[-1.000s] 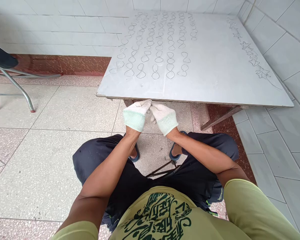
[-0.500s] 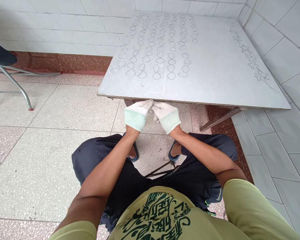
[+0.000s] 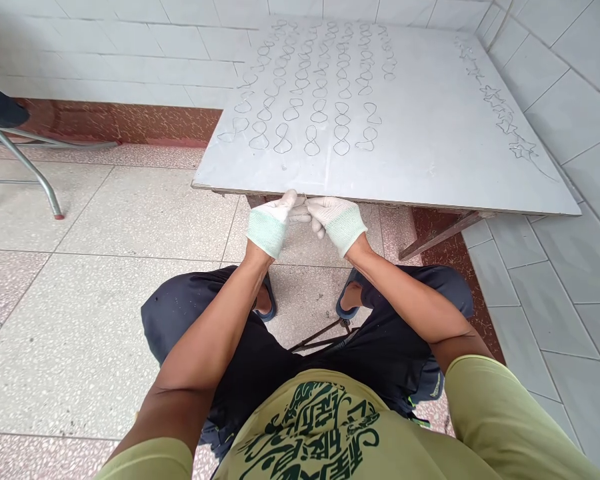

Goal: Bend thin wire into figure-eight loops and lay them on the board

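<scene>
My left hand (image 3: pixel 275 215) and my right hand (image 3: pixel 333 215) meet at the table's front edge, both in white knitted gloves with pale green cuffs. Between the fingertips a short bit of thin wire (image 3: pixel 306 197) pokes up; the rest of it is hidden by the gloves. The right thumb and forefinger pinch it. My left fingers reach under toward the right ones, with the thumb lying above them, closed around the same spot. Beyond the hands, several figure-eight wire loops (image 3: pixel 342 128) lie in rows on the white tabletop (image 3: pixel 415 133).
Along the table's right side runs a line of star-shaped wire pieces (image 3: pixel 505 123). A slanted table leg (image 3: pixel 437 239) stands below on the right. At far left is a metal-framed stool (image 3: pixel 45 190). White tiled walls border the table behind and to the right.
My hands have drawn slightly apart at the fingertips, and the left thumb has shifted up and left. A bit of wire now shows between them.
</scene>
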`<state>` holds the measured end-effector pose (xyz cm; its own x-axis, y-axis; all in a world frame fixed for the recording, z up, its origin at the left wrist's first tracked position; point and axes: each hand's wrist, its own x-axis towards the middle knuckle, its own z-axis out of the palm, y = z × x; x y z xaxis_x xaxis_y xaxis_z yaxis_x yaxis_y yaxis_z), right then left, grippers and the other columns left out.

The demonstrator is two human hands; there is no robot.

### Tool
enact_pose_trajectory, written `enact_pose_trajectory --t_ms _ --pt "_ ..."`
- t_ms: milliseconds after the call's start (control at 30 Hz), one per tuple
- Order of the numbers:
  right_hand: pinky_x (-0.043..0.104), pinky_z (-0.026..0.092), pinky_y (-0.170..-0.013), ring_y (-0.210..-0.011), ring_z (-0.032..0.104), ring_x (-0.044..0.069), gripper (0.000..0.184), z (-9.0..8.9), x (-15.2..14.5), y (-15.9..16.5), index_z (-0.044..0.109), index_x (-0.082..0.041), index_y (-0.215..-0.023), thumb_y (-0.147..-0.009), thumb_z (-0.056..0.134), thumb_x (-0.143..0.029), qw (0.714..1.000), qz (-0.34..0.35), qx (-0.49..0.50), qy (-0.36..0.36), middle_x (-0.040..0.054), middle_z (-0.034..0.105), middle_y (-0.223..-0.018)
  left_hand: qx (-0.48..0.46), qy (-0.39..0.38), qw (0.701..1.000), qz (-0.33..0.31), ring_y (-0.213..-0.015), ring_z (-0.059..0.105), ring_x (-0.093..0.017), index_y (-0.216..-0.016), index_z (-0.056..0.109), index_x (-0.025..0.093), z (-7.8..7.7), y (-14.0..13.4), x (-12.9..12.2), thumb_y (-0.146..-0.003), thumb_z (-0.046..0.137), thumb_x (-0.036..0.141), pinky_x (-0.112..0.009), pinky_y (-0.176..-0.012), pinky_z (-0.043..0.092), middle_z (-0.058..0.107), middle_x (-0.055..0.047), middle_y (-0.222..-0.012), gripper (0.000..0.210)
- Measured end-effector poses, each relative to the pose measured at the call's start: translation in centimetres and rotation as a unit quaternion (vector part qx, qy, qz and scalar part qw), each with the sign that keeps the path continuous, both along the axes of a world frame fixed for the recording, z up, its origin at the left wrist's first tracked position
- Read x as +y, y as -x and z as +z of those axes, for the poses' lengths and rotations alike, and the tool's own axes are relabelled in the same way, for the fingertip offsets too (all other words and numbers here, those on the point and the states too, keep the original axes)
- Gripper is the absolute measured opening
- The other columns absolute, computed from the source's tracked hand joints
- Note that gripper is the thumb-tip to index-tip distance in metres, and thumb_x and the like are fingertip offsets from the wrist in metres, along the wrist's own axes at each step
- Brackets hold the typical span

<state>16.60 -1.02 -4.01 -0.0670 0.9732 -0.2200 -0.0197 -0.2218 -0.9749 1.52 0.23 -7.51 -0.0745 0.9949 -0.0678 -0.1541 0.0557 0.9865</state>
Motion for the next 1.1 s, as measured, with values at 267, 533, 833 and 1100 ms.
enact_pose_trajectory --t_ms 267,533,833,1100 --pt "0.020 0.040 -0.046 -0.042 0.051 0.007 0.036 0.2 -0.3 -0.2 0.072 -0.019 -0.077 -0.113 0.067 -0.014 1.000 -0.012 0.012 -0.012 -0.0058 0.063 -0.052 0.139 -0.035 0.989 -0.042 -0.113 0.084 -0.034 -0.094 0.086 0.020 1.2 1.0 -1.1 -0.090 0.089 0.071 -0.042 -0.083 0.068 0.087 -0.012 -0.089 0.051" --pt "0.020 0.040 -0.047 -0.043 0.052 0.007 0.044 0.4 -0.3 -0.2 0.067 -0.020 -0.066 -0.109 0.067 -0.010 0.998 0.005 -0.055 -0.012 -0.0048 0.063 -0.050 0.146 -0.038 0.986 -0.072 -0.096 0.083 -0.031 -0.085 0.084 0.023 1.7 1.5 -1.3 -0.091 0.089 0.062 -0.043 -0.075 0.070 0.087 -0.012 -0.086 0.040" --pt "0.020 0.041 -0.046 -0.043 0.053 0.007 0.045 -0.3 0.0 -0.3 0.066 -0.021 -0.064 -0.108 0.068 -0.011 0.997 0.039 -0.068 0.000 -0.0043 0.064 -0.051 0.149 -0.029 0.985 -0.079 -0.096 0.085 -0.031 -0.089 0.086 0.021 0.9 1.8 -0.8 -0.087 0.093 0.060 -0.041 -0.080 0.070 0.088 -0.012 -0.088 0.039" --pt "0.023 0.046 -0.054 -0.053 0.057 0.010 0.032 -0.8 -0.1 -1.3 0.071 -0.022 -0.078 -0.103 0.085 -0.036 0.999 0.039 -0.016 -0.023 -0.0034 0.070 -0.060 0.131 -0.026 0.989 -0.068 -0.100 0.087 -0.034 -0.086 0.085 0.018 0.9 2.2 0.4 -0.080 0.094 0.075 -0.041 -0.086 0.071 0.088 -0.014 -0.087 0.058"
